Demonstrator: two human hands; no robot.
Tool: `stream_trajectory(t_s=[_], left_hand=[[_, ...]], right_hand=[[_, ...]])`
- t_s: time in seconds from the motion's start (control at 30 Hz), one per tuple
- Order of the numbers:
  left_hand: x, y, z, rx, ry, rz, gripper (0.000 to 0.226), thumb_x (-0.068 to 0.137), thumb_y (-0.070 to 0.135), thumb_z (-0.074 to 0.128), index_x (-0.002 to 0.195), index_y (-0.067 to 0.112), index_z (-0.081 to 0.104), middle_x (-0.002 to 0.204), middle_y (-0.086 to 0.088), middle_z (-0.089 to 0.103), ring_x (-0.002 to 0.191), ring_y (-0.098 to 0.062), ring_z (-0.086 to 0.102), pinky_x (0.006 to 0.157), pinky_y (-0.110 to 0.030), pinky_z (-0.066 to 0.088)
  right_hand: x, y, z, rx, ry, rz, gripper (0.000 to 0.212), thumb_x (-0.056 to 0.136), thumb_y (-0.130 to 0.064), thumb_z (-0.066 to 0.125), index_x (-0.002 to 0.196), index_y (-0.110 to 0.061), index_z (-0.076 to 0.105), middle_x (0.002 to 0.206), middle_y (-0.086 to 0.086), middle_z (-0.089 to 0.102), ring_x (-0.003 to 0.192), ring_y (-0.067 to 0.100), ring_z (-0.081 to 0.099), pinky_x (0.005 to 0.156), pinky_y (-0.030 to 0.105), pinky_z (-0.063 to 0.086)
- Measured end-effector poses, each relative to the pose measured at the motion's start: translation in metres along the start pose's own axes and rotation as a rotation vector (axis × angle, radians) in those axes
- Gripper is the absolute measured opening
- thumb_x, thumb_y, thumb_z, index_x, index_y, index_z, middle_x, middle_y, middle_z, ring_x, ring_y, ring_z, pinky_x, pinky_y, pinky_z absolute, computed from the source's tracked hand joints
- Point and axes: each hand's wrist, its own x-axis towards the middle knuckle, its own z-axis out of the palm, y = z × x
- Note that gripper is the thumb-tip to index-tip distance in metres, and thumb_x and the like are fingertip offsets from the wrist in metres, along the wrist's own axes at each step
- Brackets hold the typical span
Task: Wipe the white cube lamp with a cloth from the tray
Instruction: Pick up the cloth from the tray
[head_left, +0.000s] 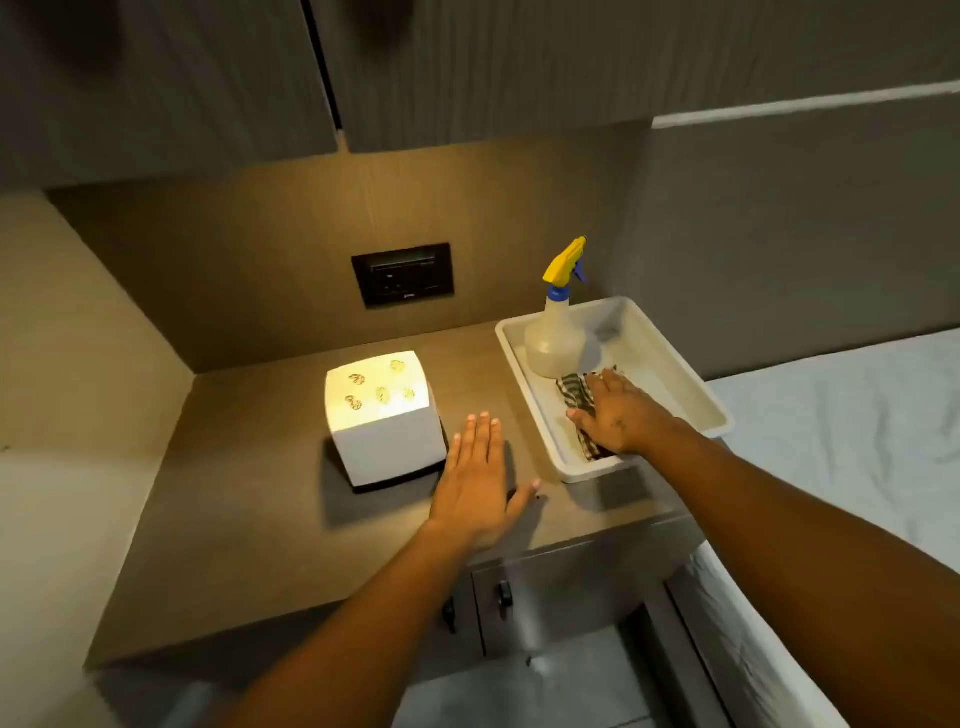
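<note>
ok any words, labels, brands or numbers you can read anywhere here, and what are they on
None can be read.
Switch plate on the wall: a small pale mark near its lower edge, too small and blurred to read.
Lamp: gold leaf-like motifs on top, no lettering.
Spray bottle: no label visible.
Tray, cloth: no text; the cloth only shows stripes.
</note>
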Motion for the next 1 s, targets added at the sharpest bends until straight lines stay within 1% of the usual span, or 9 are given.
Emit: stream_trajectory(t_s=[0.27, 0.47, 0.57, 0.63, 0.7, 0.77, 0.83, 0.9, 1.0], left_hand=[[0.004, -0.003, 0.012, 0.032, -0.075, 0.005, 0.101, 0.094, 0.079, 0.015, 0.164, 0.009, -0.007, 0.173, -0.011, -0.011, 0.158, -0.026, -0.018, 0.127, -0.042, -0.009], [0.009, 0.001, 0.015, 0.049, -0.092, 0.005, 0.102, 0.094, 0.081, 0.012, 0.164, 0.009, -0.007, 0.173, -0.011, -0.011, 0.158, -0.026, -0.018, 0.128, -0.046, -0.007], [0.01, 0.002, 0.015, 0.053, -0.085, 0.006, 0.102, 0.094, 0.081, 0.01, 0.163, 0.008, -0.006, 0.173, -0.012, -0.009, 0.158, -0.027, -0.017, 0.128, -0.046, -0.007], [0.009, 0.001, 0.015, 0.059, -0.082, 0.009, 0.102, 0.094, 0.081, 0.01, 0.163, 0.007, -0.006, 0.173, -0.013, -0.009, 0.158, -0.027, -0.016, 0.128, -0.045, -0.009], [0.008, 0.001, 0.014, 0.053, -0.081, 0.008, 0.102, 0.094, 0.081, 0.01, 0.163, 0.007, -0.006, 0.173, -0.014, -0.009, 0.158, -0.027, -0.016, 0.128, -0.045, -0.009], [0.007, 0.002, 0.012, 0.043, -0.087, 0.005, 0.102, 0.094, 0.081, 0.01, 0.163, 0.007, -0.006, 0.173, -0.013, -0.009, 0.158, -0.027, -0.016, 0.128, -0.045, -0.008], [0.004, 0.004, 0.008, 0.034, -0.098, 0.0, 0.102, 0.095, 0.081, 0.012, 0.163, 0.007, -0.007, 0.173, -0.013, -0.011, 0.158, -0.026, -0.018, 0.127, -0.042, -0.011], [-0.001, 0.004, 0.002, 0.041, -0.104, 0.0, 0.102, 0.096, 0.08, 0.016, 0.163, 0.008, -0.009, 0.173, -0.013, -0.013, 0.157, -0.025, -0.018, 0.125, -0.039, -0.013], [-0.012, 0.009, -0.014, 0.051, -0.053, -0.011, 0.1, 0.098, 0.078, 0.022, 0.163, 0.009, -0.01, 0.173, -0.011, -0.014, 0.157, -0.024, -0.019, 0.124, -0.037, -0.012]], right_hand=[[0.02, -0.006, 0.018, -0.112, -0.126, 0.032, 0.076, 0.097, -0.056, 0.035, 0.154, -0.026, -0.007, 0.162, 0.011, -0.013, 0.146, 0.036, -0.016, 0.113, 0.058, 0.0], [0.018, -0.012, 0.016, -0.031, -0.103, 0.128, 0.087, 0.092, -0.015, 0.059, 0.153, -0.032, 0.001, 0.162, 0.01, -0.013, 0.146, 0.039, -0.008, 0.111, 0.066, 0.019], [0.02, -0.007, 0.012, -0.12, -0.073, 0.073, 0.063, 0.095, -0.025, 0.053, 0.149, -0.032, 0.021, 0.161, 0.014, 0.015, 0.143, 0.039, 0.024, 0.105, 0.058, 0.038], [0.019, 0.0, 0.005, -0.241, -0.025, -0.002, 0.044, 0.091, -0.056, 0.046, 0.129, -0.033, 0.045, 0.125, 0.015, 0.059, 0.105, 0.034, 0.061, 0.077, 0.047, 0.056], [0.021, 0.008, 0.001, -0.149, 0.064, -0.098, 0.047, 0.088, -0.064, 0.035, 0.12, -0.033, 0.052, 0.104, 0.004, 0.063, 0.088, 0.025, 0.061, 0.08, 0.044, 0.054], [0.022, 0.011, -0.008, -0.109, 0.142, -0.161, 0.044, 0.091, -0.06, 0.031, 0.118, -0.036, 0.055, 0.108, -0.001, 0.067, 0.095, 0.021, 0.062, 0.095, 0.047, 0.046], [0.016, 0.007, -0.021, -0.095, 0.2, -0.181, 0.043, 0.092, -0.057, 0.033, 0.12, -0.035, 0.056, 0.112, 0.001, 0.068, 0.099, 0.023, 0.064, 0.098, 0.05, 0.044], [0.006, -0.005, -0.038, -0.047, 0.212, -0.177, 0.039, 0.099, -0.039, 0.036, 0.137, -0.035, 0.042, 0.129, 0.009, 0.057, 0.108, 0.03, 0.06, 0.1, 0.052, 0.043], [-0.004, -0.024, -0.057, 0.146, 0.223, -0.169, 0.046, 0.101, -0.018, 0.038, 0.145, -0.027, 0.034, 0.131, 0.017, 0.054, 0.111, 0.036, 0.055, 0.096, 0.049, 0.044]])
